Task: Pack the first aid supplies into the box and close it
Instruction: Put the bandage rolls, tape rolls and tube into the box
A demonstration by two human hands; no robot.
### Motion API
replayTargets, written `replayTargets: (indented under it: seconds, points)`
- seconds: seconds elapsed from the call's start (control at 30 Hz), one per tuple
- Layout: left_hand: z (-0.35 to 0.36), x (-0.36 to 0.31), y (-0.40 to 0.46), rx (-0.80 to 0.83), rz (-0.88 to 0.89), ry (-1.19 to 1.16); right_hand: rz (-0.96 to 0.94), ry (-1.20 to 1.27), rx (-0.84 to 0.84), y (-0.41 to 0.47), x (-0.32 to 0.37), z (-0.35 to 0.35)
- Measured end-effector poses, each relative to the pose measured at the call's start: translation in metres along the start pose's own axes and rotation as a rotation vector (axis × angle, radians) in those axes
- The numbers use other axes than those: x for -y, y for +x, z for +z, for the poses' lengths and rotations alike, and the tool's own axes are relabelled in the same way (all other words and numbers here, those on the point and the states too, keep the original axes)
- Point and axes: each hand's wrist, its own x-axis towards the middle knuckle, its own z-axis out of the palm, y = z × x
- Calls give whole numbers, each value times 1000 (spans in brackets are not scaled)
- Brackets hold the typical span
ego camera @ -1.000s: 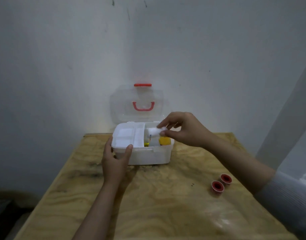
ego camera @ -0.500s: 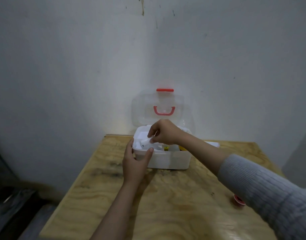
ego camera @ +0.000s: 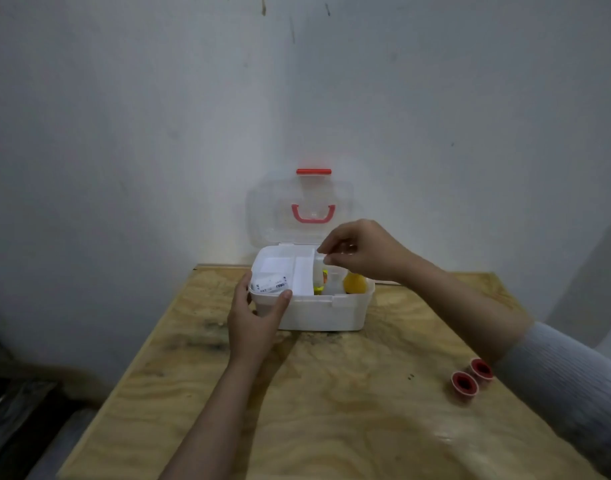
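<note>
A white first aid box [ego camera: 326, 313] stands at the table's far edge, its clear lid [ego camera: 262, 209] with a red handle raised against the wall. My left hand [ego camera: 253, 325] grips the box's front left corner, thumb on the rim. A white wrapped bandage roll [ego camera: 271, 284] lies in the front left compartment of the inner tray. In the right part I see a yellow item [ego camera: 355, 284] and a small clear bottle [ego camera: 319, 280]. My right hand [ego camera: 362, 249] hovers above the box's right side, fingers loosely curled and holding nothing.
Two small red-rimmed tape rolls [ego camera: 470, 377] lie on the wooden table [ego camera: 331, 410] at the right, beside my right sleeve. A plain wall rises directly behind the box. The floor drops away dark at the left of the table.
My right hand put the white roll into the left tray compartment, let go and rose back over the box's right side. The view has shifted; my left hand stays on the box.
</note>
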Motion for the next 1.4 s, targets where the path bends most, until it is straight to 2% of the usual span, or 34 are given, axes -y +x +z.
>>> replayTargets:
  seconds: [0.2,0.37,0.5,0.6,0.97,1.2,1.4]
  points:
    - [-1,-2,3,11,4,29,218,-84,69,-103,-34,-46]
    - [-3,-3,9,30,39,154,408,-98,-65,-187,-71,-41]
    - [-4,-6,16,93,123,235,448,-170,-245,-230,-84,-13]
    - [-3,-8,17,109,166,255,454,-184,-319,-241,-86,5]
    - [5,-2,13,81,189,225,455,-209,-295,-233,-90,26]
    - [5,-1,13,86,191,215,468,-146,-207,-228,-93,17]
    - [4,0,14,91,186,215,479,-45,-246,-220,-91,17]
